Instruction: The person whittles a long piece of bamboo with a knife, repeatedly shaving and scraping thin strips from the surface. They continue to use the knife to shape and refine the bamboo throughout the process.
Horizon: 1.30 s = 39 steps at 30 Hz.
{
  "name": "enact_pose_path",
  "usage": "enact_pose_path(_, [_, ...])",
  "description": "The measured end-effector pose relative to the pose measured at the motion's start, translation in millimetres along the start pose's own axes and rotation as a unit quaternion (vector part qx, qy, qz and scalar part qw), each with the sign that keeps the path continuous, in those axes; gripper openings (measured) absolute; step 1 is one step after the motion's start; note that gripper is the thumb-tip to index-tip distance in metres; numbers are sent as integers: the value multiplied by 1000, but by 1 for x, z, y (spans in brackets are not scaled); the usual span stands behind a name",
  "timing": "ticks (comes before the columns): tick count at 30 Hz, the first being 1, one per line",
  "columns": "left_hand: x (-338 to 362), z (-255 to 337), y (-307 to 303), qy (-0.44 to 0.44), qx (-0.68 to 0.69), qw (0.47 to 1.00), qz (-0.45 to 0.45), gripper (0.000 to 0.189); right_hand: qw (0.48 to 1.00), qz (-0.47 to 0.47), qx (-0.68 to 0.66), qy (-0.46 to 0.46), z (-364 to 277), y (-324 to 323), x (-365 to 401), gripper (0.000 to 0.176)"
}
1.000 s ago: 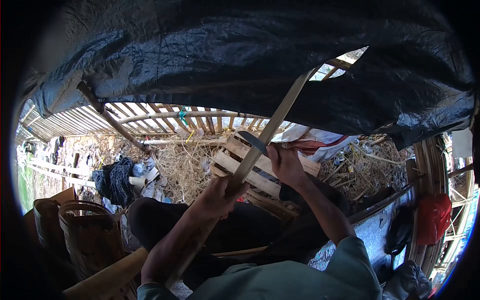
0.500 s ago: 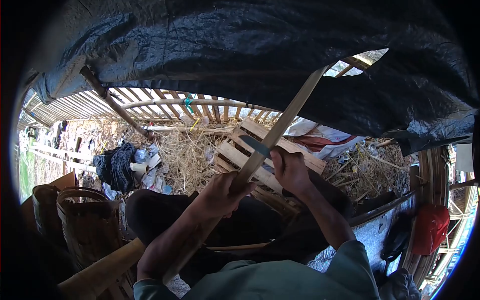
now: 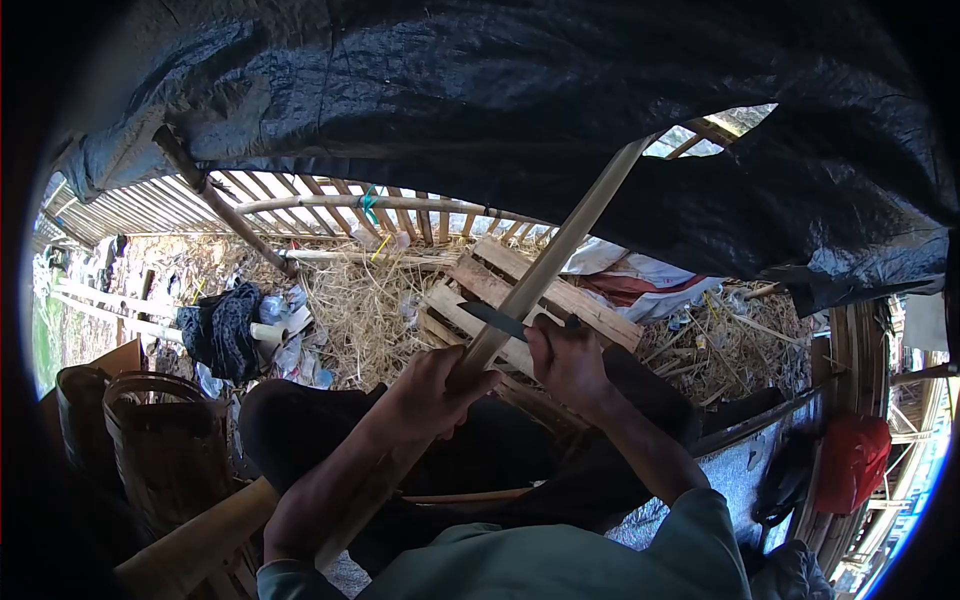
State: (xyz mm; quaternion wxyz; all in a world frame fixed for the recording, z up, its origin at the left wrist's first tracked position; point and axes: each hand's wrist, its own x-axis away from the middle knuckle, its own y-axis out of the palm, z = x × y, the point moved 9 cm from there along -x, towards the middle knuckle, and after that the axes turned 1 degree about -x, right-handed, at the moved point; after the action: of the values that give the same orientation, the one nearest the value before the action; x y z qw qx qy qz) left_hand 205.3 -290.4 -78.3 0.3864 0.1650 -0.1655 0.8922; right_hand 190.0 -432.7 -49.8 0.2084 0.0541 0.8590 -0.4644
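My left hand (image 3: 430, 395) is wrapped round a long, flat bamboo strip (image 3: 570, 237), which slants from beside my left forearm up to the right, over the dark tarp. My right hand (image 3: 572, 365) grips a knife (image 3: 492, 318) by its handle, partly hidden by the fingers. The dark blade crosses the strip a little above my left hand and points to the upper left.
A wooden slatted crate (image 3: 580, 305) lies beyond my hands among straw (image 3: 355, 305). Woven baskets (image 3: 165, 430) and a thick bamboo pole (image 3: 205, 535) are at lower left. Black tarp (image 3: 480, 100) hangs ahead; a red bag (image 3: 853, 460) is at right.
My right hand and the knife have moved down and left along the strip, nearer my left hand. The blade's tip now shows further left of the strip.
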Motion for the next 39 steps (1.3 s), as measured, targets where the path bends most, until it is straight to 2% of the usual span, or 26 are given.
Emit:
enact_pose_path(3, [1, -1, 4, -30, 15, 999, -23, 32, 996, -24, -9, 81, 29, -4, -11, 16])
enact_pose_path(4, [1, 0, 5, -32, 18, 999, -29, 32, 996, 36, -34, 75, 36, -15, -18, 18])
enact_pose_path(9, [-2, -6, 8, -4, 13, 999, -49, 33, 990, 73, -22, 117, 64, -35, -31, 19])
enact_pose_path(10, [-1, -7, 7, -22, 38, 998, -45, 35, 989, 82, -18, 124, 67, -37, -32, 19])
enact_pose_path(12, [1, -8, 6, -60, 87, 994, -39, 40, 986, 98, -22, 130, 72, -40, -34, 24])
enact_pose_path(15, [-4, -20, 6, -38, 127, 990, -56, 51, 987, 95, -8, 126, 74, -41, -38, 26])
enact_pose_path(16, [-6, -24, 7, -60, 116, 990, -57, 55, 988, 94, -3, 123, 75, -40, -39, 26])
enact_pose_path(23, [-6, -30, 5, -81, 190, 978, -26, 53, 991, 87, 33, 92, 63, -23, -42, 21])
enact_pose_path(25, [-14, -40, 4, -49, 169, 984, -13, 55, 993, 95, 24, 71, 58, -16, -42, 22])
enact_pose_path(30, [-16, -47, 1, -42, 149, 988, -3, 56, 992, 55, 49, 98, 64, -8, -41, 24])
enact_pose_path(31, [-14, -49, 3, -59, 192, 980, -5, 57, 992, 48, 46, 107, 66, -7, -40, 25])
enact_pose_path(33, [-9, -51, 6, -94, 276, 957, -8, 59, 992, 51, 38, 109, 67, -6, -39, 27])
enact_pose_path(39, [-13, -56, 5, -88, 282, 955, 16, 63, 984, 104, -38, 138, 78, -4, -37, 35])
